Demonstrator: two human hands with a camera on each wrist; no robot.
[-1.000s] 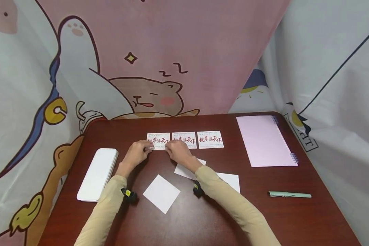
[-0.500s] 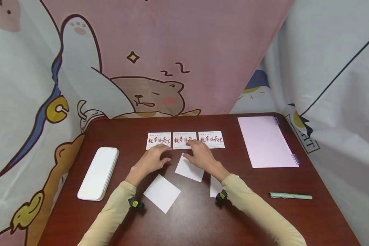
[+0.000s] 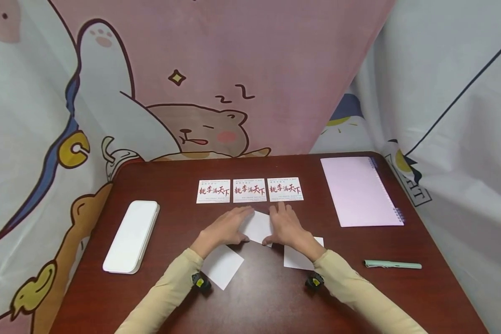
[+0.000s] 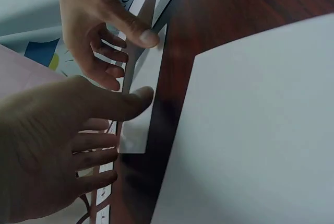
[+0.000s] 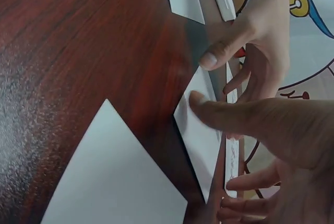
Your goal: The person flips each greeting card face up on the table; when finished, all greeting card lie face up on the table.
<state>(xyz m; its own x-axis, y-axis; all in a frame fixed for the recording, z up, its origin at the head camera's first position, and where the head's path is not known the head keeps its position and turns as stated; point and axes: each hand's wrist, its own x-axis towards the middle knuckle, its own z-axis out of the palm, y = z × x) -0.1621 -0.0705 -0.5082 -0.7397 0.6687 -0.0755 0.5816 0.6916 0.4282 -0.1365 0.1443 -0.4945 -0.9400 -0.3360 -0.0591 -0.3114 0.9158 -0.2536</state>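
Note:
A blank white square card (image 3: 256,226) lies in the middle of the table between both hands. My left hand (image 3: 227,226) is at its left side, thumb and fingers spread apart. On the opposite side, my right hand (image 3: 286,226) has its fingers stretched forward and its thumb (image 5: 211,112) over the card's edge in the right wrist view. Whether the fingertips press on the card is hard to tell. Two more blank cards lie nearer: the left card (image 3: 223,266) and the right card (image 3: 298,256), each partly behind a hand or wrist.
Three cards with red characters stand in a row farther back: a left one (image 3: 214,191), a middle one (image 3: 249,190) and a right one (image 3: 285,189). A white case (image 3: 131,236) lies at left. A pink spiral notebook (image 3: 361,192) and a green pen (image 3: 392,264) are at right.
Both hands have left the left printed card and moved right and nearer, to the sides of the middle blank card. The row of printed cards is now fully uncovered.

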